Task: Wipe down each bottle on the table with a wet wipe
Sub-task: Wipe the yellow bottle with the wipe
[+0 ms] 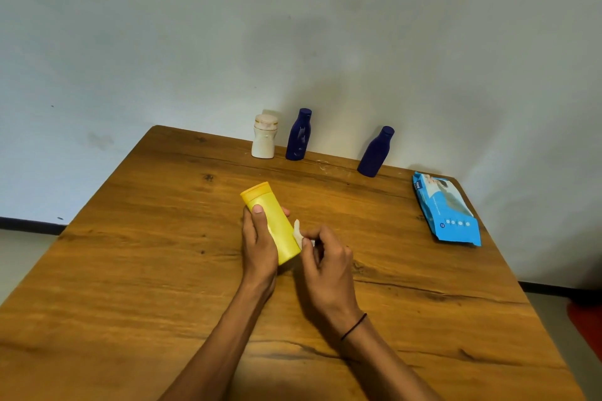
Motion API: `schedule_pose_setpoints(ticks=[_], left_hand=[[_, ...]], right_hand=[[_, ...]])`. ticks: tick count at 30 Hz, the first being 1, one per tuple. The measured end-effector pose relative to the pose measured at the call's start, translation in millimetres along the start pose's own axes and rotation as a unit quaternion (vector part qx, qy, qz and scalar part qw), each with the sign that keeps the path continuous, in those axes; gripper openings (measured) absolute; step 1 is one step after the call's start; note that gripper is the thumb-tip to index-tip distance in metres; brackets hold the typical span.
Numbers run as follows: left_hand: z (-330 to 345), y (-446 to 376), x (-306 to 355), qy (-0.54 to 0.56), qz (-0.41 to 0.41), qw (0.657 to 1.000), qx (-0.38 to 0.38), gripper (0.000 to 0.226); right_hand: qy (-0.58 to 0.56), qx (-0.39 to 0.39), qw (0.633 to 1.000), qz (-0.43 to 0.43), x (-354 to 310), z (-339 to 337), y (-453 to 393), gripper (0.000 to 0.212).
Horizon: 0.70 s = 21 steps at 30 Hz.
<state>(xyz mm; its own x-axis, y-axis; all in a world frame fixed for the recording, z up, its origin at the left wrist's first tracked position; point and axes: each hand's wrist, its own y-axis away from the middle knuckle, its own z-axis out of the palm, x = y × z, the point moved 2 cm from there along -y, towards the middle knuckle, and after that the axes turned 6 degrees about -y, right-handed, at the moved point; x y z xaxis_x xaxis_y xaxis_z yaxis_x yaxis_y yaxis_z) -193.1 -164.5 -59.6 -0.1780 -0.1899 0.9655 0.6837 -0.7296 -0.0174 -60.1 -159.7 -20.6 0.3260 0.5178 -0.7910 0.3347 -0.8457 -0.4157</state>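
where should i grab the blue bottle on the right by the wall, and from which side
Probably around the wide lower body of the right blue bottle, coming from the front, the table's open side. It stands upright close to the wall, so the back is blocked, and its neck narrows toward the cap. Nothing stands close beside it.

You hold a yellow bottle and a white wipe over a brown wood-grain table; behind stand 2 dark blue bottles, 1 white bottle, and a light blue wipes pack with white print.
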Motion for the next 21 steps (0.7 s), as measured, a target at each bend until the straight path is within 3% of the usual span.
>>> schedule_pose_setpoints(ticks=[7,13,18,21], left_hand=[[-3,-2,0,0.007,-0.007,1.0,-0.015,0.067],[-2,1,-4,0.024,-0.095,0.995,-0.009,0.071],[0,6,6,-0.076,-0.015,0.995,-0.055,0.04],[-1,9,11,-0.116,0.061,0.991,-0.032,0.044]], right_hand=[[-0.081,-0.007,0.993,0.082,2,4,-6,0.017],[-0.178,-0.027,0.977,0.112,6,11,-8,0.015],[-0.128,-0.013,0.989,0.07,2,12,-3,0.018],[-0.111,-0.01,0.992,0.057,3,10,-2,0.019]])
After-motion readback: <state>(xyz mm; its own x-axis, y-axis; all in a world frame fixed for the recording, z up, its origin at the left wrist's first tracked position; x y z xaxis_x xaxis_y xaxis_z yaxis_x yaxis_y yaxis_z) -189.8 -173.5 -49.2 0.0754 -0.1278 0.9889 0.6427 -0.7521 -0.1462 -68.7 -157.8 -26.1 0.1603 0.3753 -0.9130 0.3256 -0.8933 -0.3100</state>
